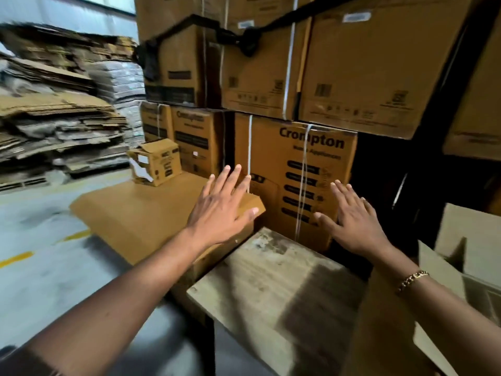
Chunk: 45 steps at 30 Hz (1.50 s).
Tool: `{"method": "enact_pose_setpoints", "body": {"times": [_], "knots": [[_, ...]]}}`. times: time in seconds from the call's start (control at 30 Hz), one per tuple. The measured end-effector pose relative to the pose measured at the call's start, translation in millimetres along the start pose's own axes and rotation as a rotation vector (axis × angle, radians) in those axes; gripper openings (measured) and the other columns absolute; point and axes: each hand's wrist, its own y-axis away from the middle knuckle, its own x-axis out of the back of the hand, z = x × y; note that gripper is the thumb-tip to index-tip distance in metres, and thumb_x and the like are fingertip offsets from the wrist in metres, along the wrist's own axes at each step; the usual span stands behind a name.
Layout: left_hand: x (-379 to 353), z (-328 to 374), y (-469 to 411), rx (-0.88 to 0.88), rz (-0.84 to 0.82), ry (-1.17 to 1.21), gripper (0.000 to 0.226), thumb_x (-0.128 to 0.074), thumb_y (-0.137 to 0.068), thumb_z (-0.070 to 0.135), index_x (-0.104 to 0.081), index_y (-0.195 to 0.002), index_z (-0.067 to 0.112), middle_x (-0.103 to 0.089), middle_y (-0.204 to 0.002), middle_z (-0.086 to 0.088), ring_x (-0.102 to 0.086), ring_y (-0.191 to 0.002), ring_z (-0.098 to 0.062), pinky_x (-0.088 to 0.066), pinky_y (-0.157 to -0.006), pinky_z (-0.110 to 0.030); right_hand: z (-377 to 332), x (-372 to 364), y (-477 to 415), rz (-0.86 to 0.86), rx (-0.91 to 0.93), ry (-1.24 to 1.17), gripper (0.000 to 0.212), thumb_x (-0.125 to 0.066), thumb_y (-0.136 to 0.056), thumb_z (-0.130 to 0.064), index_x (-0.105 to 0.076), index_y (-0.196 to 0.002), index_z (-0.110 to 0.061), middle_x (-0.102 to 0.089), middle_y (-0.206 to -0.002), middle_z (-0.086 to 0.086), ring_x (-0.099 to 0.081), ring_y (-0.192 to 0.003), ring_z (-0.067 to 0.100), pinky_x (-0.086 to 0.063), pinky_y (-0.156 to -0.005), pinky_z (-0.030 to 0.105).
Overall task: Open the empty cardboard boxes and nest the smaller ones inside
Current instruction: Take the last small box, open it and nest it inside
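Note:
A large closed cardboard box lies flat in the middle left. My left hand reaches over its right corner with fingers spread and straight; the thumb sits at the box's edge. A small torn open box stands on the far side of that big box. My right hand hovers open, fingers spread, in front of a strapped printed carton. At the right edge, an open cardboard box shows its raised flaps beside my right forearm.
A worn wooden table top sits below my hands. Strapped cartons are stacked high behind. Flattened cardboard sheets are piled at the left. Grey floor with yellow marks lies to the left.

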Motion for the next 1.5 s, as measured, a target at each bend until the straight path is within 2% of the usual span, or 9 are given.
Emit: {"method": "enact_pose_setpoints", "body": {"times": [0.17,0.3,0.4,0.47,0.6,0.77,0.97,1.3,1.5], "knots": [[1.1,-93.4,13.6,0.134,-0.011,-0.078,0.079,-0.024,-0.097,0.069,-0.007,-0.161,0.025,0.005,-0.168,-0.005,0.005,-0.155,-0.024,-0.001,-0.123,-0.046,-81.4,-37.5,-58.6,-0.021,0.117,-0.033,0.086,-0.025,-0.095,-0.074,0.001,-0.161,-0.026,0.006,-0.168,-0.006,0.008,-0.154,0.013,0.005,-0.121,0.039],[-12.8,-156.3,22.8,0.208,-0.021,-0.111,0.079,-0.023,-0.098,0.070,-0.004,-0.160,0.026,0.009,-0.168,-0.004,0.006,-0.155,-0.023,0.002,-0.122,-0.044,-136.1,-71.3,-103.5,-0.062,0.202,-0.082,0.093,-0.017,-0.085,-0.077,0.001,-0.161,-0.025,0.007,-0.168,-0.005,0.007,-0.154,0.014,0.005,-0.119,0.038],[-30.7,-207.0,22.8,0.259,-0.047,-0.139,0.080,-0.022,-0.097,0.072,-0.008,-0.160,0.026,0.004,-0.169,-0.004,0.001,-0.155,-0.024,-0.006,-0.124,-0.049,-174.5,-103.2,-143.7,-0.089,0.230,-0.096,0.087,-0.025,-0.093,-0.075,0.000,-0.161,-0.025,0.005,-0.168,-0.003,0.006,-0.154,0.016,0.003,-0.122,0.043],[-42.6,-241.8,20.1,0.287,-0.063,-0.159,0.080,-0.020,-0.096,0.072,-0.010,-0.160,0.026,0.001,-0.169,-0.005,0.000,-0.155,-0.025,-0.006,-0.124,-0.049,-198.2,-125.1,-173.5,-0.097,0.248,-0.098,0.085,-0.028,-0.095,-0.071,0.000,-0.161,-0.025,0.004,-0.169,-0.003,0.006,-0.155,0.016,0.001,-0.123,0.045],[-62.8,-309.9,6.7,0.360,-0.053,-0.161,0.080,-0.021,-0.095,0.072,-0.015,-0.160,0.026,-0.003,-0.169,-0.004,-0.002,-0.155,-0.025,-0.003,-0.123,-0.047,-245.9,-166.0,-241.1,-0.133,0.285,-0.115,0.092,-0.021,-0.088,-0.077,-0.003,-0.161,-0.024,0.002,-0.169,-0.003,0.003,-0.155,0.018,-0.004,-0.123,0.046],[-94.7,-381.1,-10.6,0.446,-0.073,-0.177,0.082,-0.020,-0.092,0.073,-0.018,-0.159,0.025,-0.007,-0.168,-0.004,-0.006,-0.155,-0.025,-0.009,-0.124,-0.048,-302.4,-219.0,-309.9,-0.193,0.324,-0.143,0.086,-0.032,-0.095,-0.071,-0.004,-0.161,-0.024,-0.001,-0.169,-0.002,0.000,-0.155,0.020,-0.005,-0.122,0.048],[-140.1,-475.1,-29.4,0.455,-0.094,-0.161,0.084,-0.022,-0.091,0.074,-0.028,-0.157,0.022,-0.018,-0.166,-0.010,-0.016,-0.153,-0.030,-0.017,-0.120,-0.054,-365.9,-276.1,-373.6,-0.243,0.344,-0.186,0.083,-0.038,-0.097,-0.066,-0.009,-0.161,-0.023,-0.005,-0.169,-0.002,-0.003,-0.155,0.021,-0.008,-0.121,0.048],[-203.8,-689.7,-61.7,0.382,-0.190,-0.104,0.086,-0.021,-0.088,0.074,-0.030,-0.155,0.021,-0.017,-0.166,-0.010,-0.015,-0.153,-0.031,-0.017,-0.120,-0.053,-514.0,-380.0,-476.3,-0.303,0.199,-0.203,0.084,-0.038,-0.096,-0.068,-0.012,-0.161,-0.022,-0.007,-0.169,0.001,-0.007,-0.155,0.024,-0.009,-0.121,0.051],[-249.6,-786.0,-91.6,0.320,-0.222,0.004,0.081,-0.029,-0.091,0.071,-0.033,-0.154,0.019,-0.018,-0.166,-0.011,-0.015,-0.152,-0.031,-0.015,-0.119,-0.051,-566.9,-430.2,-520.6,-0.378,0.128,-0.188,0.083,-0.039,-0.096,-0.068,-0.012,-0.160,-0.023,-0.008,-0.169,0.002,-0.009,-0.154,0.026,-0.010,-0.120,0.054]]}}
